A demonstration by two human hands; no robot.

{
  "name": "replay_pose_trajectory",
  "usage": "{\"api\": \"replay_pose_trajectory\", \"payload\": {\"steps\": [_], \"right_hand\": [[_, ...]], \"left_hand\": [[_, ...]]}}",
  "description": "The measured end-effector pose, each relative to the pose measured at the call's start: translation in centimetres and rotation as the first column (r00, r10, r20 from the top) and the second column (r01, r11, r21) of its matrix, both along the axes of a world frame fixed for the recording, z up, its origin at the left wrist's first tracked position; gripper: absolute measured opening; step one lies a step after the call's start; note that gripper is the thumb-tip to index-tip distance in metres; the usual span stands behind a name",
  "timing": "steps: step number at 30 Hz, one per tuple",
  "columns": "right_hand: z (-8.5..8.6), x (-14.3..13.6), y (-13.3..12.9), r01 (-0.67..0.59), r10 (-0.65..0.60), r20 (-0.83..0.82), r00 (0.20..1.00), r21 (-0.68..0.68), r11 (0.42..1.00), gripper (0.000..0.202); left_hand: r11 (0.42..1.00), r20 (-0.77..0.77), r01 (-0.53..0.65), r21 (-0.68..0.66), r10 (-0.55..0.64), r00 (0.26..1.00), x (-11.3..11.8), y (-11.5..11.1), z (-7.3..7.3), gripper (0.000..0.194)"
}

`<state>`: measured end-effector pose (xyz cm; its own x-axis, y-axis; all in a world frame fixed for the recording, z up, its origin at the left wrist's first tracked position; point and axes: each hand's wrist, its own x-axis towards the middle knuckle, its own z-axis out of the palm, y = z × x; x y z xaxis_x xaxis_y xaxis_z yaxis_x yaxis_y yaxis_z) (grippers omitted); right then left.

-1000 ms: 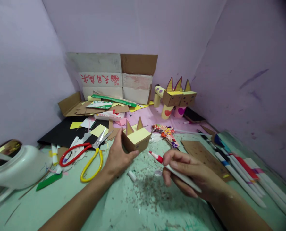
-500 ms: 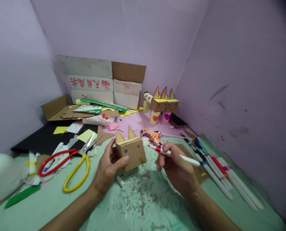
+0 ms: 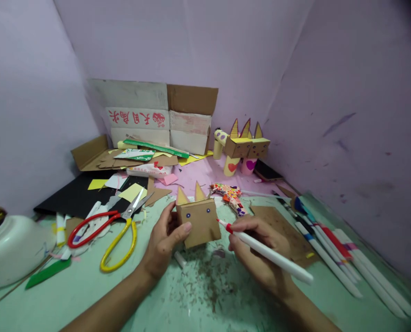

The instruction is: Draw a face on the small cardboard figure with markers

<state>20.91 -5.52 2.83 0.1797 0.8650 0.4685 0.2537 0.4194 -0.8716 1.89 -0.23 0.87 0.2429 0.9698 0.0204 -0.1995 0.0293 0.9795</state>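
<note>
Head view: left hand [image 3: 157, 251], fingers part-closed on cardboard box [image 3: 202, 230] at nine o'clock, seemingly for steadiness; right hand [image 3: 261, 269], fingers pinched round red-tipped pen [image 3: 278, 259], apparently for tip control, point near box's three o'clock edge.

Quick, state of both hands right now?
Left hand: closed on the cardboard box, thumb on its front.
Right hand: closed on the red-tipped marker, tip near the box's side edge.

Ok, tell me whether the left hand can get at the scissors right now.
Probably yes, once freed: the left hand is holding the cardboard box, but the scissors lie close on its left, with nothing seen on top or between.
</note>
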Motion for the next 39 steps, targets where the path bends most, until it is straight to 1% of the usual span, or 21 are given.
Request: {"api": "replay_pose_trajectory", "payload": {"steps": [2, 4, 7, 9, 12, 16, 21, 24, 30, 39], "right_hand": [[0.0, 0.0, -0.1, 0.043, -0.044, 0.038, 0.998, 0.040, 0.998, 0.003], [-0.1, -0.1, -0.1, 0.075, -0.077, 0.043, 0.996, 0.043, 0.996, 0.008], [-0.4, -0.2, 0.1, 0.066, -0.068, 0.052, 0.996, 0.033, 0.997, 0.015], [-0.7, -0.3, 0.2, 0.056, -0.059, 0.075, 0.995, 0.047, 0.997, 0.013], [-0.8, -0.5, 0.4, 0.071, -0.081, 0.106, 0.991, 0.087, 0.994, 0.011], [-0.9, -0.6, 0.5, 0.058, -0.079, 0.151, 0.985, 0.142, 0.988, 0.008], [-1.1, -0.5, 0.7, 0.085, -0.119, 0.194, 0.974, 0.173, 0.981, 0.007], [-1.1, -0.5, 0.8, 0.078, -0.115, 0.211, 0.971, 0.174, 0.982, 0.007], [-1.1, -0.5, 0.7, 0.107, -0.149, 0.253, 0.956, 0.172, 0.979, 0.006], [-1.0, -0.3, 0.7, 0.067, -0.106, 0.267, 0.958, 0.150, 0.986, 0.007]], "left_hand": [[1.000, -0.006, -0.007, -0.002, 0.007, 1.000, 0.0, 0.0, -0.1, 0.074], [1.000, -0.010, -0.013, -0.003, 0.013, 1.000, 0.1, 0.0, -0.1, 0.074], [1.000, -0.013, -0.007, 0.003, 0.008, 1.000, 0.2, 0.0, -0.1, 0.073], [1.000, -0.026, -0.002, 0.010, 0.003, 1.000, 0.2, 0.0, 0.0, 0.073], [1.000, -0.050, -0.001, 0.020, 0.002, 0.999, 0.1, 0.0, 0.1, 0.073], [1.000, -0.057, -0.005, 0.012, 0.006, 0.998, 0.1, 0.0, 0.1, 0.077], [1.000, -0.058, -0.007, 0.009, 0.007, 0.998, 0.0, 0.0, -0.1, 0.079], [1.000, -0.060, -0.009, 0.012, 0.010, 0.998, 0.0, 0.0, -0.2, 0.079], [1.000, -0.050, -0.010, 0.015, 0.011, 0.999, 0.1, 0.0, 0.0, 0.077], [1.000, -0.053, -0.020, 0.004, 0.020, 0.998, 0.1, 0.0, 0.0, 0.079]]}}
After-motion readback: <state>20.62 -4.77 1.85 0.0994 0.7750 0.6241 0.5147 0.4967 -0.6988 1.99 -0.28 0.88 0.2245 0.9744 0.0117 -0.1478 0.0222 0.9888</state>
